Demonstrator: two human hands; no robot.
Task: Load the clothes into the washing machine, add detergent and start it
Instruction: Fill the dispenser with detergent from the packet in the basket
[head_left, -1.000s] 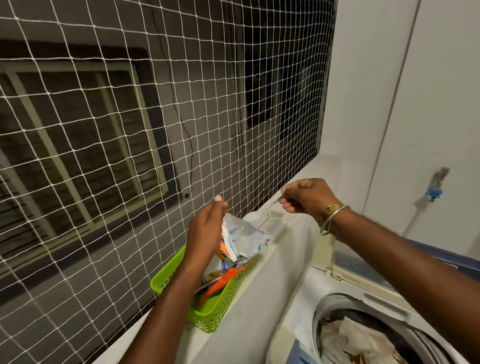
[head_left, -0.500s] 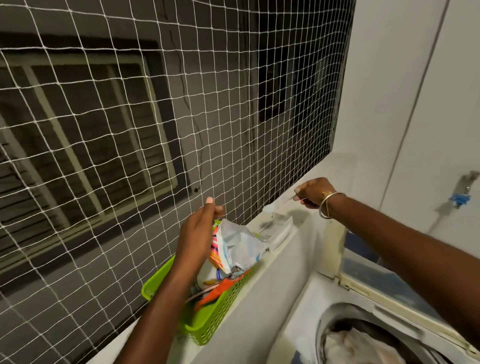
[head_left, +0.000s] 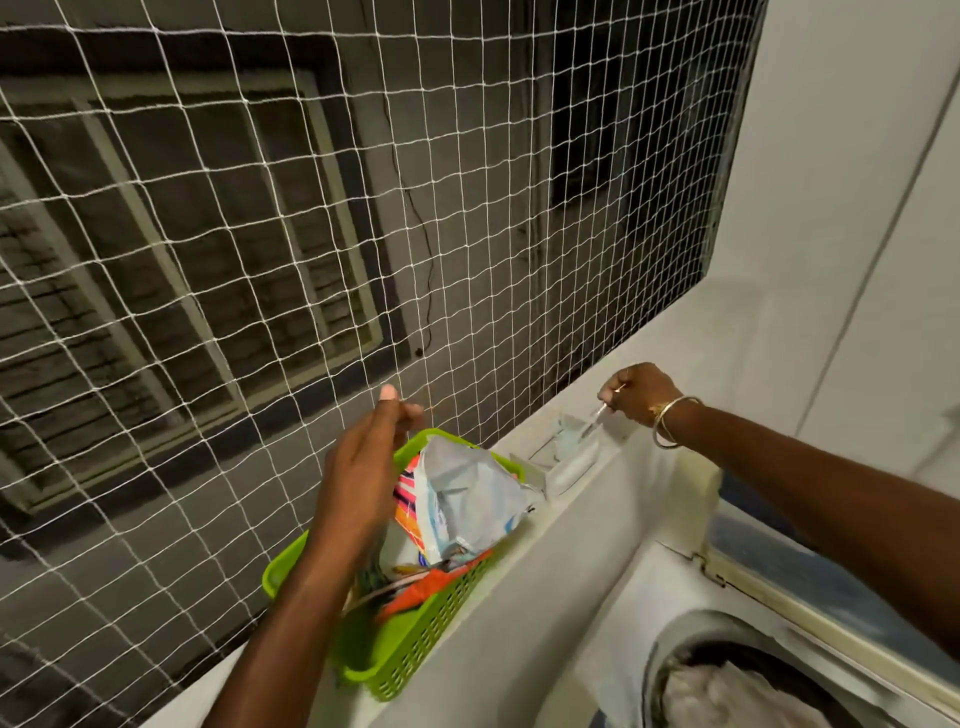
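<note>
An opened white detergent bag (head_left: 467, 499) stands in a green plastic basket (head_left: 415, 654) on the white ledge. My left hand (head_left: 363, 467) is against the bag's left side, fingers pointing up and fairly straight, above the bag's top edge. My right hand (head_left: 639, 395) pinches the thin handle of a clear scoop (head_left: 595, 421), whose bowl dips into a clear tub (head_left: 566, 457) on the ledge beyond the basket. At the bottom right the washing machine (head_left: 623, 613) has its top open, and pale clothes (head_left: 727, 696) lie in the drum.
White netting (head_left: 311, 234) closes off the opening right behind the ledge (head_left: 519, 597). The machine's raised lid (head_left: 810, 577) stands under my right forearm. A white wall (head_left: 857, 208) runs along the right. Orange packets (head_left: 426, 587) lie in the basket.
My right hand carried the scoop away from the bag's mouth to the clear tub further along the ledge. My left hand loosened from the bag's top and its fingers rose.
</note>
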